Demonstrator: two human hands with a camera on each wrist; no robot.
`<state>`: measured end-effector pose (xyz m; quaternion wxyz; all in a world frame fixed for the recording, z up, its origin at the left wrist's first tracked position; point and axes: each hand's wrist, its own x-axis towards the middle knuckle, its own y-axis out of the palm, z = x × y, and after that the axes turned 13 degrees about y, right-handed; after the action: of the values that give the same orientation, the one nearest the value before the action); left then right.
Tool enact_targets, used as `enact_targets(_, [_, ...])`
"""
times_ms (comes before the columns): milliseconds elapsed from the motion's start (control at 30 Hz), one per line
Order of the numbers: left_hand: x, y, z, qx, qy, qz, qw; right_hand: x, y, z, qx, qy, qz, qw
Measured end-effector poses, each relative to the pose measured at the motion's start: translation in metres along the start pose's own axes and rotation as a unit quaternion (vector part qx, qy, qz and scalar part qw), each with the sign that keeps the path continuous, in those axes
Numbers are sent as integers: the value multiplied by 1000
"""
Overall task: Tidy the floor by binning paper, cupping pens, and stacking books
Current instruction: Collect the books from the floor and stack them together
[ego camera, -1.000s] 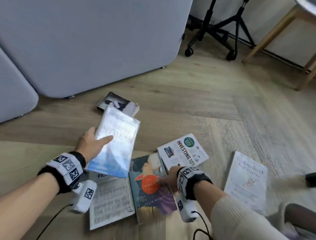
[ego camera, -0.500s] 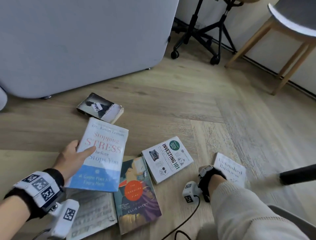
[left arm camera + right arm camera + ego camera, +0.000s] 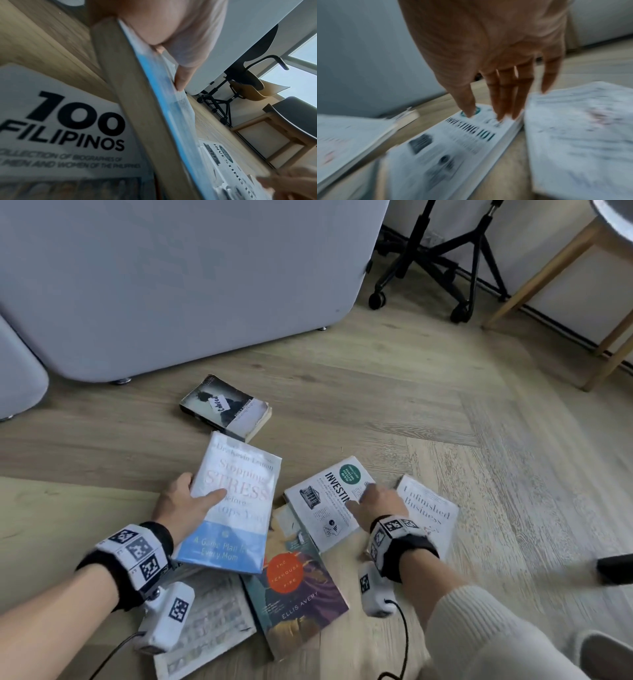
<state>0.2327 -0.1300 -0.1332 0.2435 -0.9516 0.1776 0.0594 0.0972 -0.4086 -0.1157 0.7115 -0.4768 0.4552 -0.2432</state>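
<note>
My left hand [image 3: 185, 505] grips the white and blue "Stopping Stress" book [image 3: 239, 501], thumb on the cover, holding it tilted above the floor; its page edge [image 3: 137, 108] fills the left wrist view. My right hand [image 3: 376, 501] lies over the white "Investing 101" book [image 3: 318, 508], and its straight fingers [image 3: 494, 97] touch the cover [image 3: 453, 148]. "Unfinished Business" [image 3: 431, 508] lies just right of it. The "Teahouse Fire" book [image 3: 294, 587] and the "100 Filipinos" book [image 3: 60, 128] lie on the floor below. A black and white paperback [image 3: 226, 405] lies further back.
A grey padded panel [image 3: 171, 285] stands behind the books. A black wheeled chair base [image 3: 428, 268] and wooden legs [image 3: 609, 337] are at the back right. A dark object [image 3: 616, 568] pokes in at the right edge. Bare wood floor [image 3: 479, 440] stretches to the right.
My right hand moved left from "Unfinished Business" onto "Investing 101". My left hand still holds the Stress book in about the same place.
</note>
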Motion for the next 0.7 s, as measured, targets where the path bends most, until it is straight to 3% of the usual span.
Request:
enact_targets(100, [-3,-4,5,-1,-3,-5,1000,-31,26,33,43,-196,122,972])
enact_targets(200, [-6,-8,6,-4,2,-2,1000,-44,45,45,-28,-268,128,954])
enact_targets(400, [-12,-15,1,21,16,7,1000,-56,52,48,-58,-249,72,964])
enact_targets(533, [-19,-24,-15,43,44,22,998,-71,43,44,-104,-211,89,968])
enact_targets(700, [-11,-15,-37,78,117,50,989,-70,-42,26,-73,-170,-10,983])
